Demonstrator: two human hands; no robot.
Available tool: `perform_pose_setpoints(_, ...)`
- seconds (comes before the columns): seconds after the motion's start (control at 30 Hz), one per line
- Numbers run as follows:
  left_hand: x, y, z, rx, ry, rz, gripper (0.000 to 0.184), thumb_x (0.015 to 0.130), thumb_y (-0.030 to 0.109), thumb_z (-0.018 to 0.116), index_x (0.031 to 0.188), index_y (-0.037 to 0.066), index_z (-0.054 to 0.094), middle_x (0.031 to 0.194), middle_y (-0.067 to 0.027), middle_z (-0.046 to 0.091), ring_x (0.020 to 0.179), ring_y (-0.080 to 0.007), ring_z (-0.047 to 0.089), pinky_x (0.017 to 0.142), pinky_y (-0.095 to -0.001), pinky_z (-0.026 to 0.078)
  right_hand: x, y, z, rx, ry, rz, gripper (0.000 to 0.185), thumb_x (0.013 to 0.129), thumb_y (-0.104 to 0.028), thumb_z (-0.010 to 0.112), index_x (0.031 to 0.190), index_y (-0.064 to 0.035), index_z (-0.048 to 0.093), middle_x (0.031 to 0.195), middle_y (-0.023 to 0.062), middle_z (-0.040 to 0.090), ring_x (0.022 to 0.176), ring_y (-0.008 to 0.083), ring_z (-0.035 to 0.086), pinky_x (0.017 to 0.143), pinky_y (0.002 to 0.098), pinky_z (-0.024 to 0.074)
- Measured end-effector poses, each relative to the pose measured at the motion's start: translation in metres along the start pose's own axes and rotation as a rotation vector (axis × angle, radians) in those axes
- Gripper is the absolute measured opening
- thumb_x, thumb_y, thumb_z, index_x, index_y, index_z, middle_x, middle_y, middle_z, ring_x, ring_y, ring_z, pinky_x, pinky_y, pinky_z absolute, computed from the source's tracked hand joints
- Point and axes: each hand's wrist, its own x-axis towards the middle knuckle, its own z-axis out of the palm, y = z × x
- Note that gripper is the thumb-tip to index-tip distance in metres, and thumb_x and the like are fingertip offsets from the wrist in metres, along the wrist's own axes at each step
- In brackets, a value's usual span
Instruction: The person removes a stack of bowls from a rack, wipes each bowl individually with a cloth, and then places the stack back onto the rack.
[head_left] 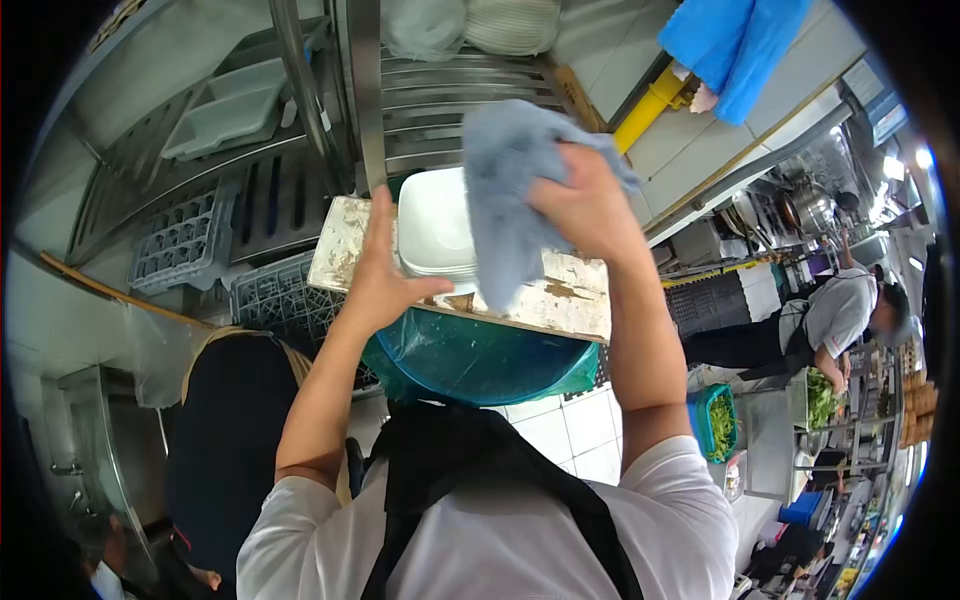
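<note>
A stack of white square bowls (432, 225) sits on a worn, paint-chipped board (560, 295). My left hand (375, 275) lies against the left side of the stack, its fingers stretched out and its thumb spread along the front edge. In my right hand (588, 205) a grey-blue cloth (505, 190) is bunched and gripped. It hangs down over the right part of the stack and hides it. Whether the cloth touches the bowls, I cannot tell.
Under the board stands a bin with a green liner (470, 365). Behind is a slatted metal rack (450, 110); dish crates (185, 235) stand left. Blue towels (735, 50) hang upper right. One person in dark clothing (235, 450) is close on my left, another (835, 315) farther right.
</note>
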Motion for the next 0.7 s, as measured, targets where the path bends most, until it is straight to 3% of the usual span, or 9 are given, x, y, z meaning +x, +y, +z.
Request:
perform_pose_setpoints(0.1,0.009,-0.002,0.012,0.025,-0.129,-0.007,0.132,0.055,0.031,0.09,0.149,-0.001,0.002,0.155,-0.0244,0.006,0.144,-0.0343,0.016,0.115,-0.0369,0.023,0.039,0.015,0.025,-0.595,-0.191,-0.09,0.066,0.08,-0.049,0.063,0.126,-0.0031,0.054,0.124,0.0205,0.058,0.118,0.0371,0.053,0.1,0.0464,0.0397)
perform_pose_setpoints(0.17,0.008,-0.01,0.018,0.02,-0.075,0.011,0.133,0.056,0.031,0.09,0.149,-0.002,0.001,0.155,-0.0248,0.009,0.143,-0.0347,0.017,0.114,-0.0376,0.024,0.045,0.028,0.058,-0.961,-0.01,-0.266,0.087,0.082,-0.068,0.05,0.143,-0.0076,0.039,0.146,0.0267,0.033,0.136,0.0469,0.026,0.111,0.0526,0.0217)
perform_pose_setpoints(0.2,0.007,-0.01,0.019,-0.031,-0.051,0.014,0.133,0.054,0.021,0.091,0.148,-0.004,0.0,0.153,-0.0255,0.016,0.142,-0.0322,0.023,0.113,-0.0362,0.026,0.045,0.032,0.075,-0.968,-0.014,-0.247,0.087,0.082,-0.068,0.05,0.143,-0.0076,0.039,0.146,0.0267,0.033,0.136,0.0469,0.026,0.111,0.0526,0.0217)
perform_pose_setpoints(0.37,0.005,-0.016,0.02,-0.156,-0.048,0.007,0.135,0.058,0.02,0.091,0.148,-0.002,-0.008,0.151,-0.0273,0.021,0.14,-0.0327,0.027,0.112,-0.0366,0.027,0.045,0.034,0.103,-0.904,-0.38,-0.176,0.098,0.081,-0.077,0.039,0.15,-0.0092,0.024,0.153,0.0281,0.016,0.141,0.0492,0.01,0.114,0.0548,0.0119)
perform_pose_setpoints(0.5,0.008,-0.022,0.021,-0.14,-0.019,0.152,0.134,0.06,0.013,0.089,0.149,0.003,-0.011,0.147,-0.029,0.03,0.135,-0.0314,0.035,0.107,-0.0377,0.034,0.043,0.029,0.091,-0.823,-0.567,-0.173,0.09,0.083,-0.069,0.046,0.148,-0.0087,0.03,0.15,0.0273,0.024,0.139,0.0441,0.023,0.113,0.0492,0.0216)
perform_pose_setpoints(0.57,0.009,-0.013,0.023,-0.046,0.045,0.135,0.135,0.061,0.01,0.088,0.148,0.004,-0.016,0.143,-0.0252,0.037,0.13,-0.0307,0.042,0.105,-0.0364,0.037,0.053,0.03,0.08,-0.537,-0.709,-0.276,0.074,0.084,-0.052,0.061,0.136,-0.0017,0.046,0.134,0.0253,0.049,0.123,0.0346,0.049,0.103,0.04,0.0377)
perform_pose_setpoints(0.6,0.008,-0.015,0.027,-0.335,0.019,0.089,0.12,0.064,0.011,0.086,0.15,0.001,0.003,0.14,-0.0201,0.042,0.123,-0.0259,0.048,0.1,-0.0348,0.041,0.053,0.032,0.075,-0.533,-0.684,-0.269,0.074,0.084,-0.052,0.061,0.136,-0.0017,0.046,0.134,0.0253,0.049,0.123,0.0346,0.049,0.103,0.04,0.0377)
perform_pose_setpoints(0.63,0.007,-0.02,0.029,-0.332,-0.004,0.111,0.12,0.064,0.011,0.086,0.15,0.001,0.003,0.14,-0.0201,0.042,0.123,-0.0259,0.048,0.1,-0.0348,0.041,0.054,0.029,0.068,-0.338,-0.716,-0.261,0.064,0.082,-0.042,0.065,0.127,0.0014,0.052,0.12,0.02,0.058,0.11,0.0287,0.056,0.096,0.0363,0.042)
perform_pose_setpoints(0.7,0.008,-0.031,0.024,-0.171,-0.158,0.033,0.089,0.067,0.016,0.085,0.138,-0.004,0.035,0.132,-0.0186,0.051,0.116,-0.0248,0.052,0.097,-0.0351,0.042,0.049,0.033,0.062,0.104,-0.687,-0.262,0.048,0.081,-0.029,0.071,0.113,0.0047,0.06,0.1,0.0109,0.067,0.094,0.0196,0.062,0.087,0.0318,0.0469)
